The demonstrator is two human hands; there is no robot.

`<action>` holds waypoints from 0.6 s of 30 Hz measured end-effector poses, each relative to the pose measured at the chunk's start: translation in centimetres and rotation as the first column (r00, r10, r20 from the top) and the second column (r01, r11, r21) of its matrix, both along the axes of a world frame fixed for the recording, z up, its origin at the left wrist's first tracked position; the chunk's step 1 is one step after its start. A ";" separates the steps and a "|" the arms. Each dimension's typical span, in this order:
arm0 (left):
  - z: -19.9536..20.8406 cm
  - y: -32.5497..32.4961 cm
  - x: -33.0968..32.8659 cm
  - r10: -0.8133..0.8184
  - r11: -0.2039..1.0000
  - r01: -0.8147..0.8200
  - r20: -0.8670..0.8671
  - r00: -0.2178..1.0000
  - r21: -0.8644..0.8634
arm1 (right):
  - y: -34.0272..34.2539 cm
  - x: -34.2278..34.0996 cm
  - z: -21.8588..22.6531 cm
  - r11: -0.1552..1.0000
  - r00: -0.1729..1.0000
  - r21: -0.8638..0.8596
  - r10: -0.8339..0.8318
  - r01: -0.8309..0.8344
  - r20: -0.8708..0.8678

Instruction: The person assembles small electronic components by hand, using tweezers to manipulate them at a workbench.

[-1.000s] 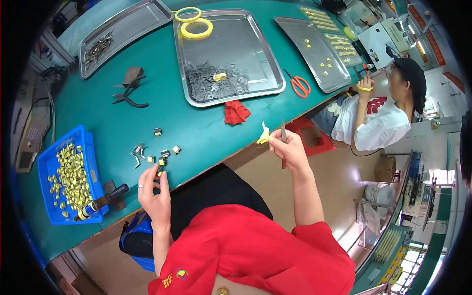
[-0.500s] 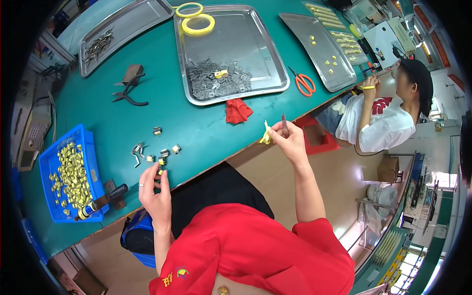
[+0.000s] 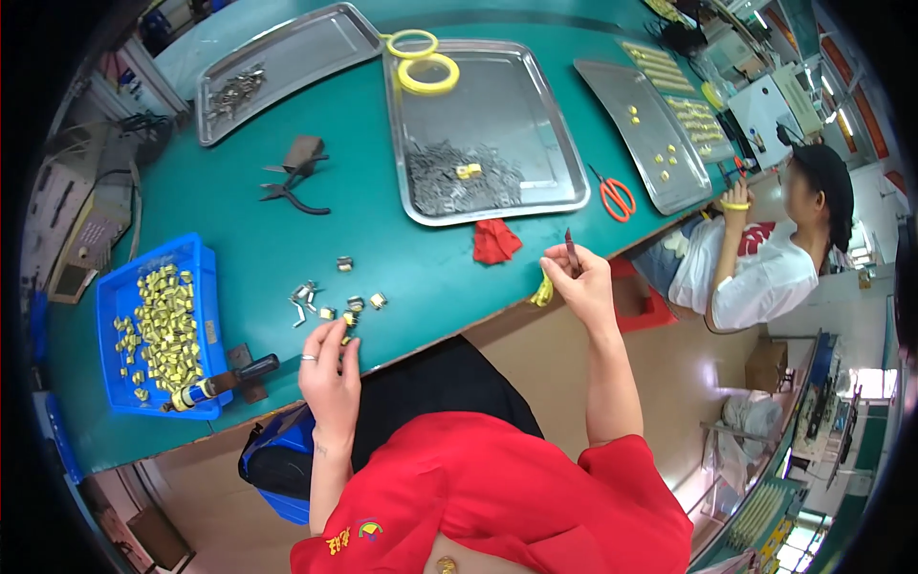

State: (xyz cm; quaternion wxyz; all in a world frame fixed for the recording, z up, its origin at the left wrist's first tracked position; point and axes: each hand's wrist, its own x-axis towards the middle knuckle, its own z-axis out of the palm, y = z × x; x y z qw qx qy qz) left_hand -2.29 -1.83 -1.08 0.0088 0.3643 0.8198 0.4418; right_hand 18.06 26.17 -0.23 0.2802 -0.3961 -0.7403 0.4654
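Observation:
My left hand [image 3: 330,383] is at the table's near edge, its thumb and fingers pinched around a small yellow-and-black wound component [image 3: 347,337], partly hidden by the fingertips. Just beyond lie several similar loose components [image 3: 378,300] and a small pile of silvery metal pieces [image 3: 304,298]. To the right, my right hand [image 3: 585,287] is raised by the table edge, closed on a slim dark pointed tool [image 3: 572,249] that sticks up from the fingers. A crumpled yellow tape strip [image 3: 543,292] hangs beside its fingertips.
A blue bin [image 3: 206,287] of yellow components stands left, a black-handled tool [image 3: 239,375] by its corner. Beyond lie pliers [image 3: 296,196], metal trays [image 3: 488,124], a red cloth [image 3: 495,241] and orange-handled scissors [image 3: 617,199]. A co-worker [image 3: 765,249] sits at the right.
The whole view has shifted, so the table appears farther right and lower. The yellow strip at my right hand no longer points up and hangs below the fingers. My left hand keeps its pinch.

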 end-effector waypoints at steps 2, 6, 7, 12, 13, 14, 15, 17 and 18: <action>0.4 0.0 0.1 -0.023 1.000 0.022 0.049 0.999 0.013 | -0.2 -1.8 1.3 0.993 0.993 0.106 0.031 -0.044 0.116; 0.3 -0.9 0.3 -0.008 0.998 0.005 0.047 0.999 0.058 | -0.6 -5.2 2.5 0.958 0.946 0.206 0.134 -0.200 0.295; 0.3 -1.1 0.4 -0.005 0.998 0.002 0.041 0.999 0.067 | -0.4 -5.5 1.8 0.937 0.935 0.260 0.142 -0.233 0.326; 0.2 -1.7 0.4 -0.016 0.993 0.012 0.035 0.999 0.116 | -0.1 -5.4 0.9 0.919 0.945 0.306 0.162 -0.249 0.283; 0.2 -2.0 0.3 -0.016 0.991 0.012 0.035 0.999 0.137 | -0.2 -5.5 1.2 0.913 0.945 0.311 0.177 -0.262 0.277; -0.1 -2.2 0.3 -0.004 0.985 -0.001 0.028 1.000 0.170 | -0.4 -5.6 1.8 0.952 0.960 0.194 0.199 -0.237 0.195; -0.1 -2.2 0.2 0.017 0.985 -0.020 0.020 1.000 0.171 | -0.5 -6.0 2.4 0.973 0.971 0.068 0.213 -0.222 0.111; -0.2 -2.4 0.0 0.026 0.991 -0.022 -0.028 0.999 0.130 | -0.4 -7.2 4.3 0.974 0.973 0.056 0.217 -0.221 0.072; -0.4 -2.1 -0.2 0.032 0.991 -0.019 -0.095 0.995 0.131 | -0.2 -8.3 4.8 0.970 0.972 0.095 0.216 -0.225 0.097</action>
